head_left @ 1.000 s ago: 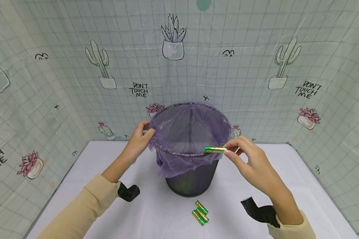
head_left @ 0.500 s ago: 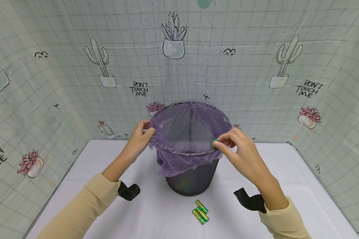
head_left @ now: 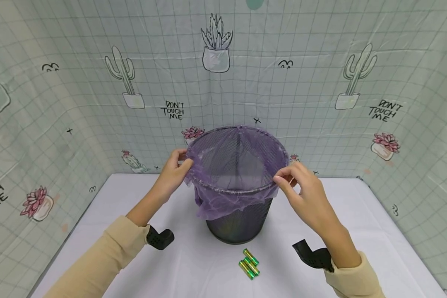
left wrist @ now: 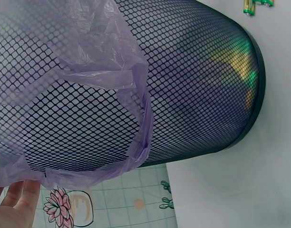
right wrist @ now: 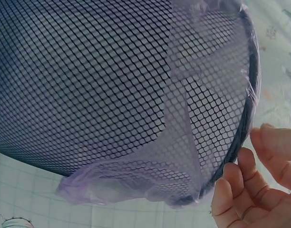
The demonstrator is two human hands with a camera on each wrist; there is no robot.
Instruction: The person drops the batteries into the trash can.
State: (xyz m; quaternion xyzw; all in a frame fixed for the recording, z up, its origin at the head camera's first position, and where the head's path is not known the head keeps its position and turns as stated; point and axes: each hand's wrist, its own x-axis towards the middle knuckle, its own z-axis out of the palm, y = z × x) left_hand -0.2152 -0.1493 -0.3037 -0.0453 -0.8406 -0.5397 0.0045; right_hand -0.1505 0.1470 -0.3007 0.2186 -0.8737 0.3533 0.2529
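A black wire-mesh wastebasket [head_left: 238,227] stands upright on the table, lined with a thin purple trash bag [head_left: 221,206] folded over its rim. My left hand [head_left: 172,176] grips the rim and bag at the left, thumb towards me; its fingers [left wrist: 27,202] touch the bag's edge in the left wrist view. At the right rim is my right hand [head_left: 307,192], holding nothing, its fingers [right wrist: 247,161] loosely bent beside the edge. Three green-and-gold batteries [head_left: 251,260] lie together in front of the wastebasket. Green and gold colours [left wrist: 240,66] show blurred through the mesh near its base.
A white cloth covers the table [head_left: 164,265]. Behind and at both sides hangs a grid-patterned curtain [head_left: 264,91] with cactus drawings. Black curved mounts, left [head_left: 160,239] and right [head_left: 313,254], are worn at the wrists.
My right hand has carried a battery over the right rim and let it go inside the wastebasket, then drawn back slightly right. The left hand has stayed on the rim.
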